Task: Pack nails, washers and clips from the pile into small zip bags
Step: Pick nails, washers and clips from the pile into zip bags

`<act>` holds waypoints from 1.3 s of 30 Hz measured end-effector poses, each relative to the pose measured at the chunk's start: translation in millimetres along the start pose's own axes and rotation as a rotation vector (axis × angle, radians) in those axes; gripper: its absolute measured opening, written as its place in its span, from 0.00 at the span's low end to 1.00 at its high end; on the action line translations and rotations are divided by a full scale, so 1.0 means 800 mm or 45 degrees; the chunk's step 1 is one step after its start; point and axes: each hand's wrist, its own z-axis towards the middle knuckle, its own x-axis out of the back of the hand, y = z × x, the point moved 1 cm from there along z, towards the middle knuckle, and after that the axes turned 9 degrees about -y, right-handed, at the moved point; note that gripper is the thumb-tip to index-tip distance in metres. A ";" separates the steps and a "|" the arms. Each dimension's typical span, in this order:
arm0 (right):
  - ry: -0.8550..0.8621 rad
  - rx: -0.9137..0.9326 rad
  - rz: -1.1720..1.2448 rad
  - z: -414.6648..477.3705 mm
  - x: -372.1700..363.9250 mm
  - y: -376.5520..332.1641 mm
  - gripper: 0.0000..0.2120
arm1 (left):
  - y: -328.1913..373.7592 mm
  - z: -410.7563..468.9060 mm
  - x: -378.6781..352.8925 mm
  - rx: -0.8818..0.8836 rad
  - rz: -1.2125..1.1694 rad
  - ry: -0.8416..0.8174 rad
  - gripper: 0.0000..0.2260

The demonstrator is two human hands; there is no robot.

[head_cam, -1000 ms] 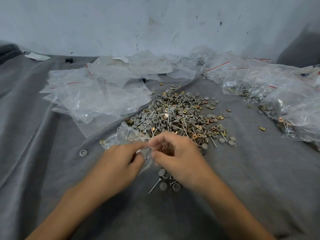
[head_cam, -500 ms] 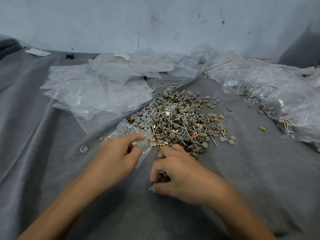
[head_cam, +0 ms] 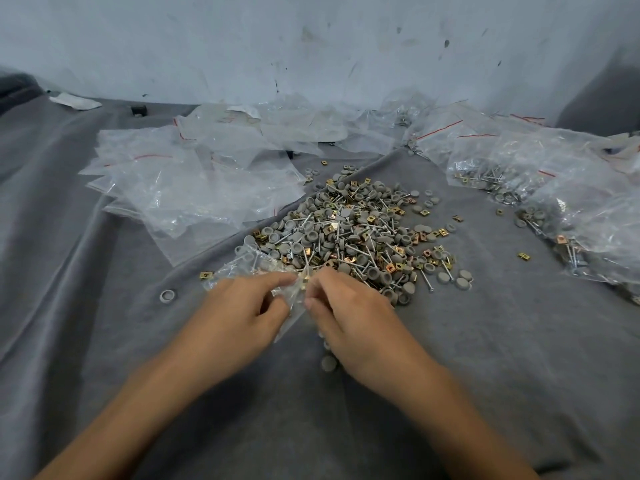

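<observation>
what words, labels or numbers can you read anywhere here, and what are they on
No text can be read in this view.
zip bags: only red seal lines, no print.
rear bag: faint reddish marks, too blurred to read.
paper scrap: too small and blurred to tell.

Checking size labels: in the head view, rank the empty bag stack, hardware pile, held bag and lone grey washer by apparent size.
1-2. empty bag stack and hardware pile: alike, unranked.
3. held bag
4. lone grey washer
</observation>
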 end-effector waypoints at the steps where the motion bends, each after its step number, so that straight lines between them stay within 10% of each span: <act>1: 0.022 0.000 -0.010 0.001 -0.003 -0.001 0.04 | 0.001 -0.001 0.001 -0.014 0.000 -0.009 0.18; 8: 0.170 -0.044 0.376 0.007 0.001 0.002 0.10 | 0.000 -0.001 0.000 -0.033 -0.061 0.037 0.17; 15: 0.484 -0.280 -0.062 0.019 0.061 0.067 0.05 | -0.005 -0.001 0.002 0.000 -0.116 0.100 0.16; 20: 0.180 -0.495 -0.171 0.038 0.071 0.081 0.20 | -0.007 -0.001 -0.002 -0.010 -0.126 0.057 0.16; 39: 0.060 -0.405 -0.301 0.025 0.067 0.082 0.03 | -0.005 -0.002 -0.001 -0.026 -0.098 0.036 0.17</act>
